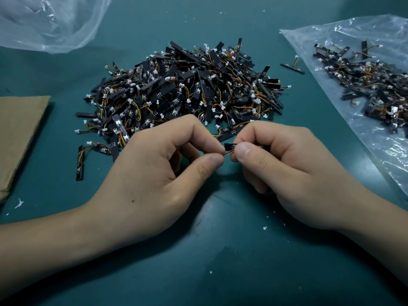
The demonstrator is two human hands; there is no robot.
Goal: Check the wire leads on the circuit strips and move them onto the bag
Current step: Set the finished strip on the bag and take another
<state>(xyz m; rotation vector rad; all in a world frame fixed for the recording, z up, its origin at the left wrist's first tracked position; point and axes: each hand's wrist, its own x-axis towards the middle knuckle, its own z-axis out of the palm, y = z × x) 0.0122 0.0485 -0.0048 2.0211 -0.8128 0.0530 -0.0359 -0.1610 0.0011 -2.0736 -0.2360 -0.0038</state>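
Our right hand [287,168] pinches one circuit strip [229,146], thumb and forefinger clenched on it. Our left hand [154,168] grasps its wire leads [227,153] between the fingers [213,160]. Just beyond the fingers lies the strip pile [183,91]. To their right, well apart, the bag [375,40] carries more strips on the counter [220,261].

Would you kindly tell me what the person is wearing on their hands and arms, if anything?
Nothing is worn. The left hand and right hand are bare: no gloves, rings or finger cots. The left forearm and right forearm are bare to the frame's edge, with no sleeve, watch or wrist strap in view. The thumbnails are short and unpainted.
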